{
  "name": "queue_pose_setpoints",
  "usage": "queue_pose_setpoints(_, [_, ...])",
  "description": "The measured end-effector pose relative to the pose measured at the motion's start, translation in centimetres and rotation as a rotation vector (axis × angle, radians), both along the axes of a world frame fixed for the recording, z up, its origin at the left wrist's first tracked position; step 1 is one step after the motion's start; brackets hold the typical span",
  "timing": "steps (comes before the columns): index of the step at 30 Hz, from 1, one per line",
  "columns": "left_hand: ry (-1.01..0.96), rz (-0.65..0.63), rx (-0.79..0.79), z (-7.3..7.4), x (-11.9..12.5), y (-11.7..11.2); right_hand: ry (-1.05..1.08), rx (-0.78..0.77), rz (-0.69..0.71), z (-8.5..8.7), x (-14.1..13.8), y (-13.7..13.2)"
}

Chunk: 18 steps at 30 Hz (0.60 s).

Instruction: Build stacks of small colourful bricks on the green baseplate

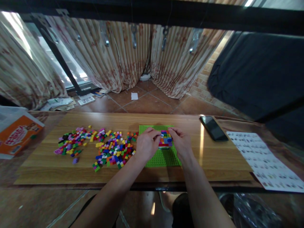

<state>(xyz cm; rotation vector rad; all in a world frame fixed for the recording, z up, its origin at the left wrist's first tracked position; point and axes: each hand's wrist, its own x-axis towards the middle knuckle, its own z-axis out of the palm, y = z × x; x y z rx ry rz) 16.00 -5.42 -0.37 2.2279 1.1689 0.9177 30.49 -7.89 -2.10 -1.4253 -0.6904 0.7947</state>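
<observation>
A small multicoloured building-brick model (166, 140) stands on a green studded baseplate (163, 158), between my two hands. My left hand (147, 143) is at the model's left side, thumb and fingers pinched together at its upper left edge. Whatever lies between those fingertips is too small to make out. My right hand (181, 142) has its fingers closed at the model's upper right corner, touching it. To the left of my left hand lies a loose heap of small coloured bricks (115, 151). A second pile of bricks (71, 141) is spread farther left.
The wooden board (190, 172) lies on the table. A black phone (213, 128) rests at its right, beside a printed sheet (266, 161) with rows of small pictures. At the far left stands an orange and white container (20, 134). A dark horizontal bar (152, 12) crosses above.
</observation>
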Motion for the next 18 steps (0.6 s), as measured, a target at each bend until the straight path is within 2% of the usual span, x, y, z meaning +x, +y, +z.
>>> queue_pose_setpoints(8, [-0.165, 0.053, -0.080, -0.1, 0.4, 0.3, 0.017, -0.013, 0.040, 0.1, -0.3, -0.2])
queue_pose_setpoints(14, [-0.234, 0.074, -0.125, -0.6, 0.6, 0.4, -0.118, -0.069, 0.052, -0.8, -0.3, 0.1])
queue_pose_setpoints(18, [-0.294, 0.083, -0.220, -0.9, 0.5, 0.7, -0.188, -0.088, 0.060, -1.1, -0.3, 0.2])
